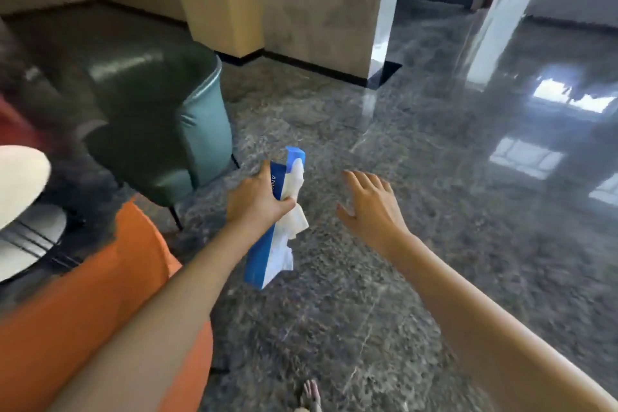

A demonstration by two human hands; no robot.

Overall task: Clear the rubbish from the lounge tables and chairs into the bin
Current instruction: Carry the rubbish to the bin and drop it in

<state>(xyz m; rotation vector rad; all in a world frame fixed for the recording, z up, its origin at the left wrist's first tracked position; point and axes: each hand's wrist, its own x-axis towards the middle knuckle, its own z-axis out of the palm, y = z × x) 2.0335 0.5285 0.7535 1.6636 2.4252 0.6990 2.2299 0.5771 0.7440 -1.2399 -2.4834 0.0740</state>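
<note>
Head view: the box [267, 251] is a long, narrow blue carton with white lettering on one side, partly hidden by fingers, and a white end panel at its lower corner. Crumpled white tissue [294, 207] spills from its open face, some bunched near the top, more hanging loose near the bottom. The box is tilted, its top end pointing away and up, its lower end toward the person.

The left hand [257, 201] is clenched around the box's upper middle, thumb side on the blue face, fingers wrapping over onto the tissue. The top of the box sticks out above the grip, and the longer part hangs below it, in the air over the grey stone floor [418, 244].

The right hand [371, 204] is just to the right of the box, apart from it, fingers spread and holding nothing.

Left of the grip stand a green chair [174, 130] and, nearer, an orange chair [100, 294]; a white table [20, 184] edge shows beyond them.
</note>
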